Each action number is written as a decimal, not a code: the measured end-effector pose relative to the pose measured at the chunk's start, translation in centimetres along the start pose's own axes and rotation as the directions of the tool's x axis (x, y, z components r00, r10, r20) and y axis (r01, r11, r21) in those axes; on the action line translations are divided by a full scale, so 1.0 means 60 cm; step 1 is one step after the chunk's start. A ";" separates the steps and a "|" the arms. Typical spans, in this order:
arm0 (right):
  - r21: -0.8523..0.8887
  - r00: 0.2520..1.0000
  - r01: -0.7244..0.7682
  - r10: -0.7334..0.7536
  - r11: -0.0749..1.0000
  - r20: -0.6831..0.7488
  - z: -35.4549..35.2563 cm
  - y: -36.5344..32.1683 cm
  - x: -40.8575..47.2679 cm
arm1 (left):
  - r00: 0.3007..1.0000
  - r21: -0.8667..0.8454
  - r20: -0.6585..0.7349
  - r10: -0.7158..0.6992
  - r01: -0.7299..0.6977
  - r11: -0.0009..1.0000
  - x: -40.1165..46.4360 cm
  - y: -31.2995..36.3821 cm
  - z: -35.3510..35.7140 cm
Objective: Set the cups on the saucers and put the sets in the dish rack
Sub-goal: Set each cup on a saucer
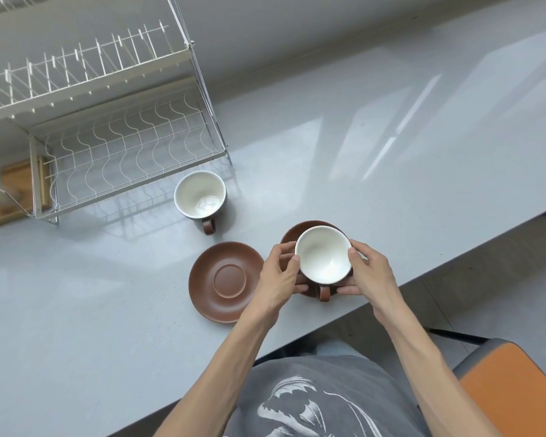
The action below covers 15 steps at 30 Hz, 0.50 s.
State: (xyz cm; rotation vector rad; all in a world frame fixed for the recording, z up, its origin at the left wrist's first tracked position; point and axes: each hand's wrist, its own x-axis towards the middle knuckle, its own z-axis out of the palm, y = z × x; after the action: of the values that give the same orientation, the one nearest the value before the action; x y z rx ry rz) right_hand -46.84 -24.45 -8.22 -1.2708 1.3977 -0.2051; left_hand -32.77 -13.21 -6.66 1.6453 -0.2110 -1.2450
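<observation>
Overhead, both hands [278, 272] [371, 269] clasp one cup-and-saucer set [323, 253] on a glossy grey counter [391, 152] (orange chair [511, 389] alongside).

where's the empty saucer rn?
Head view: the empty saucer lies flat on the counter, just left of the left hand, in front of the lone cup by the dish rack.

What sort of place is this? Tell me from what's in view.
Probably a kitchen or pantry counter: a white wire dish rack stands on a long grey countertop, with brown cups and saucers laid out beside it.
</observation>
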 end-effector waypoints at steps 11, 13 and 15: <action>-0.069 0.999 0.008 -0.004 0.998 0.053 -0.002 -0.018 0.000 | 1.000 0.055 -0.018 0.002 -0.001 0.999 0.007 -0.005 -0.008; -0.115 0.997 0.023 -0.016 0.993 0.069 -0.006 -0.022 0.001 | 1.000 0.092 -0.006 0.000 0.000 0.996 0.008 -0.005 -0.013; -0.189 0.996 0.056 -0.042 0.980 0.075 -0.010 -0.027 0.002 | 1.000 0.137 0.011 -0.010 0.008 0.991 0.010 -0.002 -0.020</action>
State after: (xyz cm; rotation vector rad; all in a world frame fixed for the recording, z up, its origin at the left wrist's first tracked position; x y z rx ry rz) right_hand -46.38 -25.49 -6.91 -1.4581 1.3510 -0.0590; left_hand -31.59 -12.78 -7.18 1.7579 -0.3023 -1.2712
